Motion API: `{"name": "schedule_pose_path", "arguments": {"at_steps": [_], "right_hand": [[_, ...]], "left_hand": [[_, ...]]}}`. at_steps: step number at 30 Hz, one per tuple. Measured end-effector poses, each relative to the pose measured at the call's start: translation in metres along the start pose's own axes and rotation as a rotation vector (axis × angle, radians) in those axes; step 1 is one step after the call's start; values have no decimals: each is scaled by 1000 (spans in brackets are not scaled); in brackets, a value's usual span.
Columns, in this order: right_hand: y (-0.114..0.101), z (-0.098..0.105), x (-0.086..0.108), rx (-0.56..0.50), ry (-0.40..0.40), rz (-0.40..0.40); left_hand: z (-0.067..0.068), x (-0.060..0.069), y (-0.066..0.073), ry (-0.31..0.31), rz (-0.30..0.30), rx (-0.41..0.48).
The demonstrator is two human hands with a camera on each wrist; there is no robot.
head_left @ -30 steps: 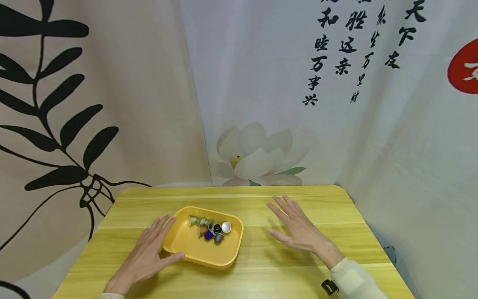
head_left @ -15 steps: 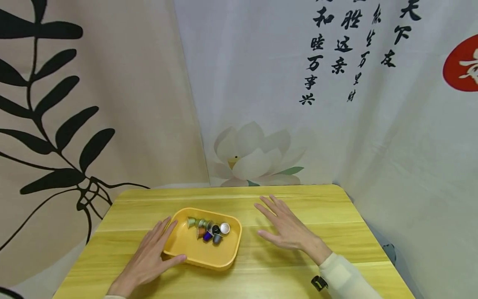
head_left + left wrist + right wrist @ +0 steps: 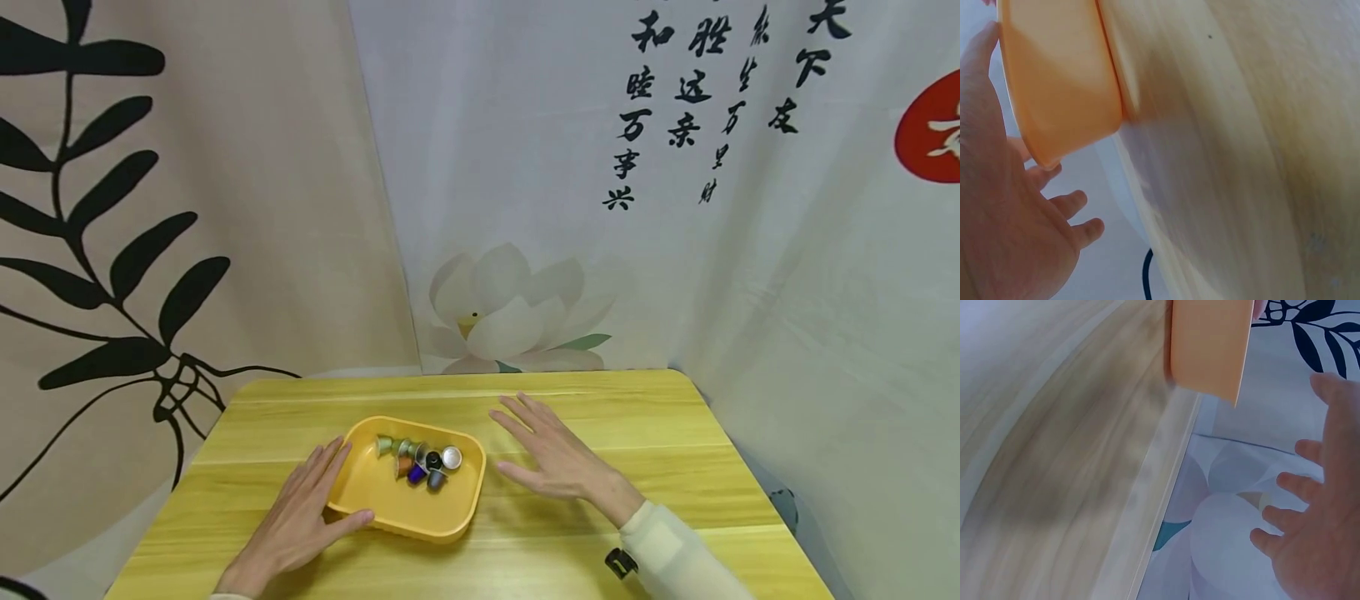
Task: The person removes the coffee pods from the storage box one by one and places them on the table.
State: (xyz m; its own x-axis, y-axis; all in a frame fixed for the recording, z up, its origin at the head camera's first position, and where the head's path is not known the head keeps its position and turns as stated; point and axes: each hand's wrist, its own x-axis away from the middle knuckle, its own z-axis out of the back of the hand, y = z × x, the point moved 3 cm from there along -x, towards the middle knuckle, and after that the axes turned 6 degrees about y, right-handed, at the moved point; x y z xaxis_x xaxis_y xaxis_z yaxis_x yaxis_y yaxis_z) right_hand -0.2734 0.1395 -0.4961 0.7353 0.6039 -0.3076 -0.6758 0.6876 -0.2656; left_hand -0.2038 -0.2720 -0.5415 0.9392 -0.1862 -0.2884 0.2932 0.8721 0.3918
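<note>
In the head view a yellow plastic tray (image 3: 405, 505) sits on the table, left of centre. Several small coffee capsules lie clustered in its far half: a green row, a white-topped one (image 3: 452, 457), a purple one (image 3: 416, 474) and others. My left hand (image 3: 296, 517) is at the tray's left end, fingers spread along the rim and thumb by the near corner. In the left wrist view, the hand (image 3: 997, 194) lies close along the tray's wall (image 3: 1063, 81). To the right of the tray, apart from it, my right hand (image 3: 562, 458) hovers with fingers spread, holding nothing.
The wood-grain table (image 3: 675, 483) extends to both sides of the tray. Behind it hang pale curtains (image 3: 300, 208) printed with dark leaves, a lotus (image 3: 517, 317) and black characters. A black wrist strap piece (image 3: 621, 563) shows at the right cuff.
My right hand has moved left, nearer to the tray, fingers still spread. The left hand stays at the tray's left end, and the capsules have not moved within the tray.
</note>
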Motion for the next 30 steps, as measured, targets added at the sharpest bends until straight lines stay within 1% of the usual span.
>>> {"name": "schedule_pose_path", "arguments": {"at_steps": [8, 18, 24, 30], "right_hand": [[-14, -7, -16, -28, -38, 54], [-31, -11, -34, -1, -47, 153], [-39, -13, -43, 0, -75, 179], [-48, -16, -51, -32, -104, 196]], "left_hand": [[-1, 2, -1, -7, 17, 4], [-1, 2, -3, -7, 24, 23], [-2, 2, -3, -15, 34, 33], [-3, 2, -4, -18, 38, 36]]}}
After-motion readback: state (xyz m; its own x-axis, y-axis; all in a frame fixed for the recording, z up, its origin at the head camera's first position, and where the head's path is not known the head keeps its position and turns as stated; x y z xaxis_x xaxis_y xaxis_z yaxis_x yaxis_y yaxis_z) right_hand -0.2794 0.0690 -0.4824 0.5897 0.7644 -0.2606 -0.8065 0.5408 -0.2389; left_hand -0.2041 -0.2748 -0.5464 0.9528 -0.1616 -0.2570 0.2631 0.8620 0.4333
